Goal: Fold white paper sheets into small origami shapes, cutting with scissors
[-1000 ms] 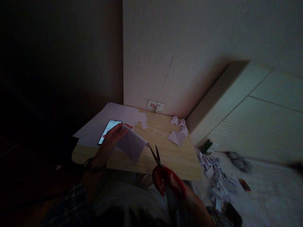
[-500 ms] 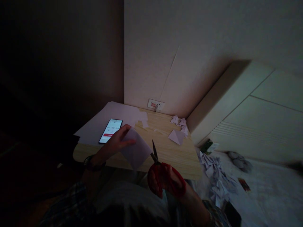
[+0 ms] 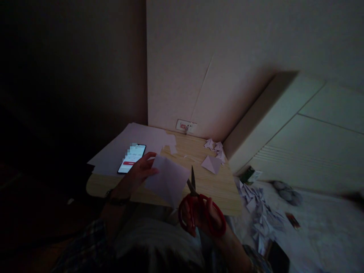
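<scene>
My left hand (image 3: 142, 169) pinches the upper left edge of a creased sheet of paper (image 3: 167, 176), held above the front of the small wooden table (image 3: 212, 191). Around the red handles of a pair of scissors (image 3: 200, 214) my right hand (image 3: 203, 216) is closed. The scissors' blades are parted and point up. One blade lies at the right corner of the paper; whether it touches is unclear. On the table to the right rests a folded paper square (image 3: 212, 164).
A lit phone (image 3: 131, 161) lies on large paper sheets (image 3: 113, 146) at the left. Several small folded papers (image 3: 218, 147) sit by the wall, below a socket (image 3: 186, 126). More folded papers (image 3: 260, 212) are heaped on the bed (image 3: 318, 227), near a dark object (image 3: 277, 258).
The paper has turned and opened out toward the right, showing its crease. The scissors have shifted slightly right, with their blades still apart.
</scene>
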`<state>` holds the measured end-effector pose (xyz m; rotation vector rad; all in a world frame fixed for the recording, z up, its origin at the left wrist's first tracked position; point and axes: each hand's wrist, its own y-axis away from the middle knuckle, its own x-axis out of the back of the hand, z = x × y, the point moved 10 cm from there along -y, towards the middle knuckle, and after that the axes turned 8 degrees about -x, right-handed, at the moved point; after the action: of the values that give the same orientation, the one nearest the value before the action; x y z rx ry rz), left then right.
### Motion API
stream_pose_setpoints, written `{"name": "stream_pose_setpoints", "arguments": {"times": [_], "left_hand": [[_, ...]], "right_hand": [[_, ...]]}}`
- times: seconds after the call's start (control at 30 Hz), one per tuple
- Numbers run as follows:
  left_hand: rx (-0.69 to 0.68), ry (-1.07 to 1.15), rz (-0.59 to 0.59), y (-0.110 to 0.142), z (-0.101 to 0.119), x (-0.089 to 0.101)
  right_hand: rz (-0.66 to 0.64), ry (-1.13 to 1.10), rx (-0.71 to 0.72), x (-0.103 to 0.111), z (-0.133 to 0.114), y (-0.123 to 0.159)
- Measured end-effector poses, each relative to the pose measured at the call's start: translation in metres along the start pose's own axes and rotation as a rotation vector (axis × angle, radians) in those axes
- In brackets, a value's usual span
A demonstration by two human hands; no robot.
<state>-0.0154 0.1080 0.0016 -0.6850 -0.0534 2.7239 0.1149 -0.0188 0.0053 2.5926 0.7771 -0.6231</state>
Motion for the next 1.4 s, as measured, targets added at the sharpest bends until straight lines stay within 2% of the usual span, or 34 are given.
{"name": "stream_pose_setpoints", "arguments": {"times": [0.23,0.3,0.43,0.6,0.73,0.87,1.13,1.23,1.4], "left_hand": [[0.092,0.049,0.255,0.019,-0.015,0.010],[0.127,0.056,0.255,0.028,-0.015,0.006],[0.098,0.145,0.190,0.038,-0.018,0.000],[0.099,0.242,0.325,0.043,-0.034,0.003],[0.118,0.362,0.413,0.043,-0.036,-0.012],[0.113,0.378,0.417,0.042,-0.035,-0.024],[-0.016,0.360,0.386,0.034,-0.031,-0.025],[-0.042,0.342,0.400,0.031,-0.024,-0.018],[-0.012,0.297,0.552,0.037,-0.019,0.002]], "right_hand": [[-0.034,-0.029,0.072,-0.008,-0.002,-0.006],[-0.041,-0.041,0.118,-0.010,-0.005,-0.008],[-0.034,-0.065,0.203,-0.011,-0.010,-0.013],[0.015,-0.063,0.272,-0.009,-0.012,-0.022],[0.029,-0.044,0.325,-0.010,-0.017,-0.025],[0.055,0.003,0.295,-0.010,-0.012,-0.028],[0.058,0.044,0.249,-0.006,0.002,-0.029],[0.015,0.022,0.229,-0.012,-0.001,-0.025],[-0.009,-0.019,0.197,-0.016,-0.002,-0.020]]}}
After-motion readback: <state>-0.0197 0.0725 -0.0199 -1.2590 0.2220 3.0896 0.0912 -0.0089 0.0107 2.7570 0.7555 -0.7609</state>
